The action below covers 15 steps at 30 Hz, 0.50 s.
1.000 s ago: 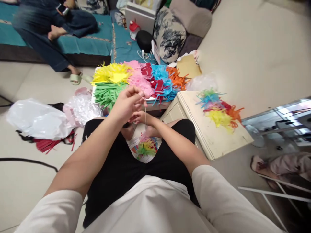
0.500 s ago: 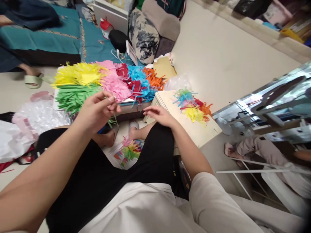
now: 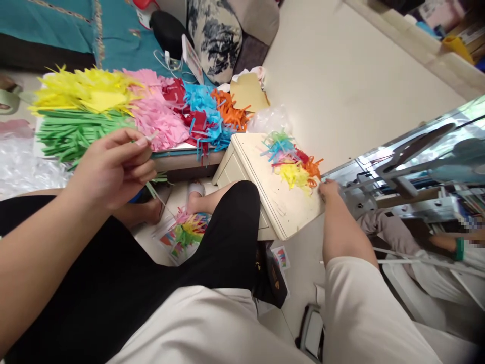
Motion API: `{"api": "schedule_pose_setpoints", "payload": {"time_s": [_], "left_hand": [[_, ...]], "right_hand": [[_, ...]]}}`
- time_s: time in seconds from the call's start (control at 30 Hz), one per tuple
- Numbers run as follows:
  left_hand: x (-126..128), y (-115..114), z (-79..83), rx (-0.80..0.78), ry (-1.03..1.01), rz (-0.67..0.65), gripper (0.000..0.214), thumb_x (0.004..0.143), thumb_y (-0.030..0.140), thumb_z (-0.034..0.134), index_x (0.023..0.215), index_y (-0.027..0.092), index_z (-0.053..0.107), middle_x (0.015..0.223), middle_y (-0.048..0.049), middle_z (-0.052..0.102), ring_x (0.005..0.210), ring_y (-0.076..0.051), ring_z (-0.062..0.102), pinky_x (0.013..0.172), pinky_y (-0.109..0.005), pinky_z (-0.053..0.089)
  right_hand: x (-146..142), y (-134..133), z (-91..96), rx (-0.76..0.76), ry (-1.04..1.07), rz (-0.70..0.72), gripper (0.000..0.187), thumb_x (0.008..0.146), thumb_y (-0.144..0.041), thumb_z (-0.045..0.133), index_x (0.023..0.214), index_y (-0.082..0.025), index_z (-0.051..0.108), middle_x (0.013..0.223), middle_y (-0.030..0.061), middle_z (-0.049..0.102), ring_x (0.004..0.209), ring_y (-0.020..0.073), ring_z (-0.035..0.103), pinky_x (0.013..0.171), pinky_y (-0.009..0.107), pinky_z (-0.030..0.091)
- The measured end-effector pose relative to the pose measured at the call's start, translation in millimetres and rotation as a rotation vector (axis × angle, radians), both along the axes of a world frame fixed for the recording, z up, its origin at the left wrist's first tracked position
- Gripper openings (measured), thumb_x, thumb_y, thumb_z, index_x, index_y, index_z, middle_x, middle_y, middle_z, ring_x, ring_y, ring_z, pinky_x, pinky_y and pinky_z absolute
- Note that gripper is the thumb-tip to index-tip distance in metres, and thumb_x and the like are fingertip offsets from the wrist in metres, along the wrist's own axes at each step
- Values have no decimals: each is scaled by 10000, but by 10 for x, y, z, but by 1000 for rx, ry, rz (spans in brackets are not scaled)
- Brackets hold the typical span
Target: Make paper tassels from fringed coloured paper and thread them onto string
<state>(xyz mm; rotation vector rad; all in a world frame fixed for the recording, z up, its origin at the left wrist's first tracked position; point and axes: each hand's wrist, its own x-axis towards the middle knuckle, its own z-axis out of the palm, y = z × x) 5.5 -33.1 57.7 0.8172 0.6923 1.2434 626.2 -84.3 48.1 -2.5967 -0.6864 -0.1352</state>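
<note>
My left hand [image 3: 113,169] is closed above my left thigh, thumb and forefinger pinching a small pale strip [image 3: 152,135]. Just beyond it lie bundles of cut paper strips: green [image 3: 83,132], yellow [image 3: 87,91] and pink [image 3: 161,121]. Past those are red, blue [image 3: 199,98] and orange [image 3: 230,108] strips. At the far right edge of a cream cabinet [image 3: 261,202], my right hand [image 3: 329,189] reaches out with blurred fingers; what they touch is unclear. A mixed pile of coloured strips [image 3: 293,162] rests on the cabinet top, left of that hand.
Between my feet is a clear bag [image 3: 185,235] with coloured strips. Crumpled clear plastic [image 3: 30,162] lies at the left. A brown paper piece [image 3: 250,93] sits behind the orange strips. A black bag [image 3: 271,280] stands below the cabinet. Another person's arm [image 3: 443,242] shows at right.
My right hand has moved from over my knee out to the cabinet's right edge. The left hand appears lower and further left, still pinched. The view has shifted.
</note>
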Motion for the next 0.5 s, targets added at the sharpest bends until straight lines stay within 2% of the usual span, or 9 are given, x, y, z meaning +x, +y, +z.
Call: {"api": "schedule_pose_setpoints", "payload": {"time_s": [0.13, 0.23, 0.37, 0.5], "left_hand": [[20, 4, -20, -9, -2, 20, 160, 746, 129, 799, 755, 200, 656, 565, 85, 288, 430, -37, 195, 466, -246, 54], [37, -11, 2, -9, 0, 30, 151, 750, 122, 784, 756, 197, 653, 560, 88, 298, 426, -33, 207, 459, -226, 88], [45, -27, 26, -31, 19, 29, 156, 724, 117, 789, 750, 194, 656, 553, 85, 305, 422, -34, 225, 452, -228, 99], [56, -28, 17, -46, 22, 24, 180, 705, 127, 812, 743, 200, 652, 546, 87, 305, 415, -35, 230, 442, -229, 105]], "right_hand": [[113, -115, -206, 23, 92, -101, 266, 1128, -400, 765, 1280, -183, 776, 1308, 105, 784, 1125, 220, 776, 999, 423, 689], [246, -126, -277, 27, 91, -141, 241, 1118, -362, 779, 1262, -168, 775, 1283, 97, 786, 1126, 223, 779, 992, 423, 693], [409, -42, -317, 25, 109, -113, 287, 1117, -333, 781, 1341, -155, 752, 1293, 95, 780, 1096, 216, 785, 944, 402, 705], [490, 77, -354, -6, 157, -93, 252, 1106, -355, 802, 1260, -157, 776, 1249, 91, 790, 1064, 204, 783, 931, 383, 702]]}}
